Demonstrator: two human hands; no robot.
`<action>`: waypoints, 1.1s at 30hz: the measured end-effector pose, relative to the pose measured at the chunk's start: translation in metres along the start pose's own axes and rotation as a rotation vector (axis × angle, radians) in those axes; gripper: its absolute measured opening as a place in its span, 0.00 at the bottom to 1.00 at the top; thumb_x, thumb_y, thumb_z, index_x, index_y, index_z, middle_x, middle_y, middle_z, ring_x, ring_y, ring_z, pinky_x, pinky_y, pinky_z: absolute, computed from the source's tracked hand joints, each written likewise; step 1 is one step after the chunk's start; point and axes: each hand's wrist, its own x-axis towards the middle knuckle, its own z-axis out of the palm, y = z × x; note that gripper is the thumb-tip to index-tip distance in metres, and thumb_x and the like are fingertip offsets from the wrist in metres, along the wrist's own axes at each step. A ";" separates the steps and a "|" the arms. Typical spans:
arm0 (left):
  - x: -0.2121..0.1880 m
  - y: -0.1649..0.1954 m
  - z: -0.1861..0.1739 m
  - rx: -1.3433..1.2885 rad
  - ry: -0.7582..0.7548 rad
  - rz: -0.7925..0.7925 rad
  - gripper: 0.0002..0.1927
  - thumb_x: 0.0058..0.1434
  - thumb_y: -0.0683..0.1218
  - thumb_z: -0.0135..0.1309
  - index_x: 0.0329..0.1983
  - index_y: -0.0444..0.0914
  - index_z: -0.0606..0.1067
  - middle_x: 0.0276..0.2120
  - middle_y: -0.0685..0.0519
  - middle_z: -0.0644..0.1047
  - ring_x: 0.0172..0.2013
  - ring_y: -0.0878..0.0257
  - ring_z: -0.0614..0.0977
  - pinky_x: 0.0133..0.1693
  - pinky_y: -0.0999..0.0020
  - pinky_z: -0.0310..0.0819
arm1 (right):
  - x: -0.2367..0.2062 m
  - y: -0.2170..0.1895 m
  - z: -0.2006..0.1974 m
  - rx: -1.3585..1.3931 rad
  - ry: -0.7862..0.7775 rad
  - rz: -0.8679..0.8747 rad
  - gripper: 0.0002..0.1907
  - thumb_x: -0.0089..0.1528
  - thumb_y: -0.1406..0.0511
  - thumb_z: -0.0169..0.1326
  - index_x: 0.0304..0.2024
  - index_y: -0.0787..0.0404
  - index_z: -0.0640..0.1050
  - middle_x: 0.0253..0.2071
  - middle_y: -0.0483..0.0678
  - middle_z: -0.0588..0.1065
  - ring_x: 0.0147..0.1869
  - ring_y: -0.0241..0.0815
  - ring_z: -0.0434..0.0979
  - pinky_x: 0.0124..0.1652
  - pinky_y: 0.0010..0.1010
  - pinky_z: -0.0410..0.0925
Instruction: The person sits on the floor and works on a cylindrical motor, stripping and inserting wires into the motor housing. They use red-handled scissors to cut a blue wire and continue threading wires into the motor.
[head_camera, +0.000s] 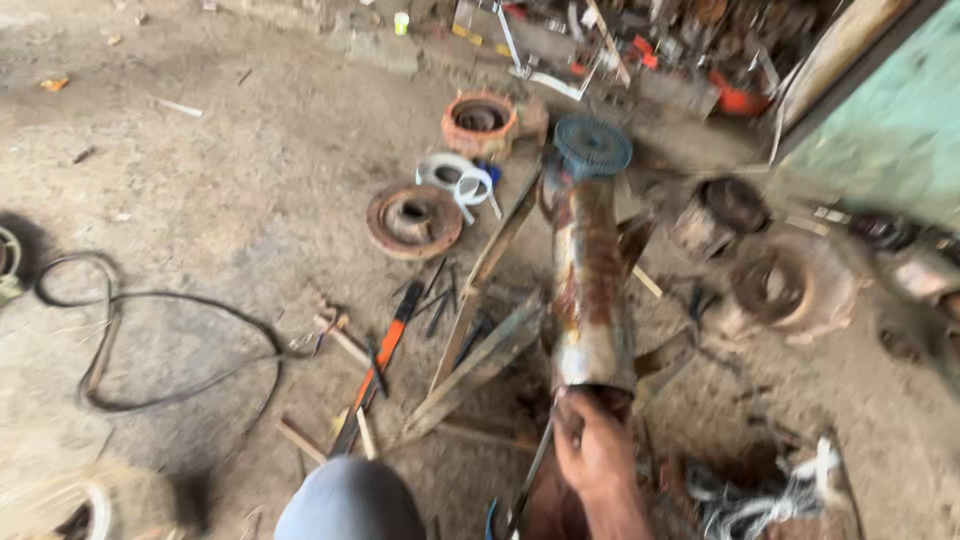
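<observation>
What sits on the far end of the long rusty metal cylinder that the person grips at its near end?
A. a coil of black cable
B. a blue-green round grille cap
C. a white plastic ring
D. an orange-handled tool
B: the long rusty metal cylinder, gripped at its near end by one hand, ends farther away in a blue-green round grille cap; which of the hands it is cannot be told.

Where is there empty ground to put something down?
Bare dirt lies left of the rusty ring, above the black cable. It is crowded around the rusty cylinder gripped by the hand, among wooden strips and metal parts.
</observation>
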 end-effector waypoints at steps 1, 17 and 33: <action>-0.007 0.004 0.003 -0.013 -0.007 0.000 0.15 0.70 0.44 0.47 0.55 0.30 0.71 0.45 0.44 0.74 0.43 0.59 0.76 0.46 0.66 0.71 | -0.005 -0.001 0.001 -0.021 0.158 0.039 0.18 0.49 0.81 0.54 0.37 0.57 0.74 0.24 0.40 0.72 0.21 0.32 0.70 0.20 0.24 0.61; -0.068 0.021 -0.009 -1.882 0.260 0.043 0.18 0.71 0.53 0.48 0.52 0.34 0.76 0.42 0.52 0.75 0.41 0.64 0.73 0.44 0.69 0.68 | -0.106 -0.064 0.034 -0.502 0.187 -0.007 0.20 0.65 0.57 0.43 0.58 0.49 0.75 0.29 0.47 0.79 0.20 0.36 0.72 0.17 0.27 0.61; -0.032 0.028 -0.065 -1.438 0.171 -0.516 0.13 0.70 0.46 0.53 0.41 0.31 0.83 0.30 0.49 0.81 0.27 0.65 0.74 0.29 0.68 0.65 | -0.124 -0.047 -0.048 -1.419 -0.005 -0.602 0.13 0.55 0.76 0.57 0.42 0.63 0.83 0.37 0.55 0.82 0.35 0.49 0.83 0.33 0.39 0.75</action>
